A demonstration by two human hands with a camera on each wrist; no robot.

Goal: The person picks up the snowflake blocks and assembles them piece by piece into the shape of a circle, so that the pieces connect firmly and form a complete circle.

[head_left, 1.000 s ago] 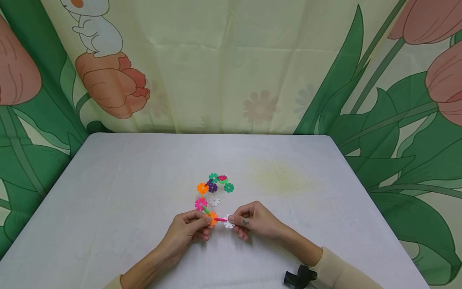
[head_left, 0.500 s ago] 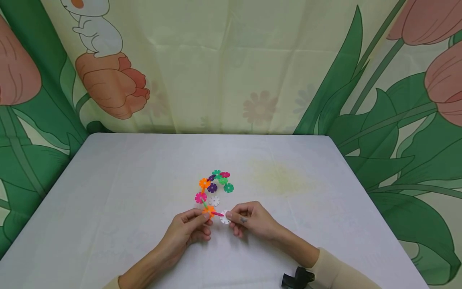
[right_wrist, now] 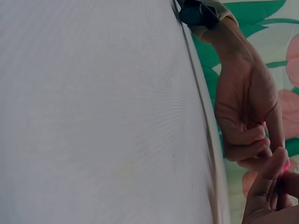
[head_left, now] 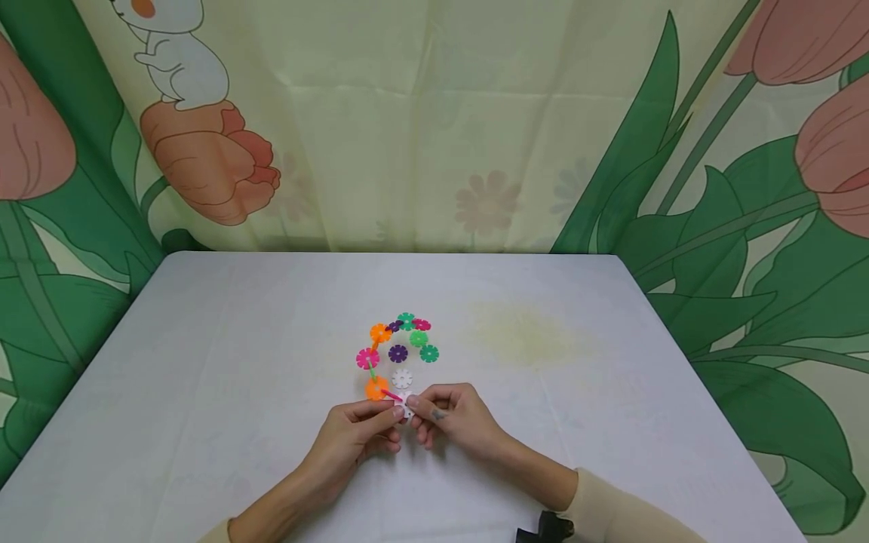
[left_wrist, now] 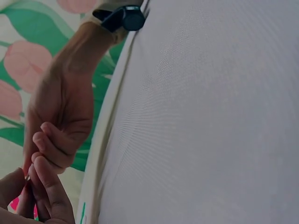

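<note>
In the head view, my left hand [head_left: 360, 431] and right hand [head_left: 453, 419] meet over the table, each pinching a white snowflake disc [head_left: 407, 414] between thumb and fingers. A pink disc [head_left: 391, 394], seen edge-on, joins it to an orange disc [head_left: 376, 388]. From there a curved chain of slotted plastic discs runs away through a pink disc [head_left: 368, 358], another orange disc [head_left: 381, 332] and a teal disc [head_left: 406, 321] to a dark pink one [head_left: 422, 325]. Both wrist views show the fingertips together, with the white disc mostly hidden.
Beside the chain lie a white disc [head_left: 402, 378], a purple disc [head_left: 398, 353], a green disc [head_left: 429, 353] and a light green disc [head_left: 419, 338]. White cloth covers the table [head_left: 204, 362]. A black strap piece [head_left: 545, 528] sits by the right sleeve.
The left hand's fingers have shifted from the orange disc to the white disc. My right hand has moved left with the white disc, and the chain has slid left and farther away.
</note>
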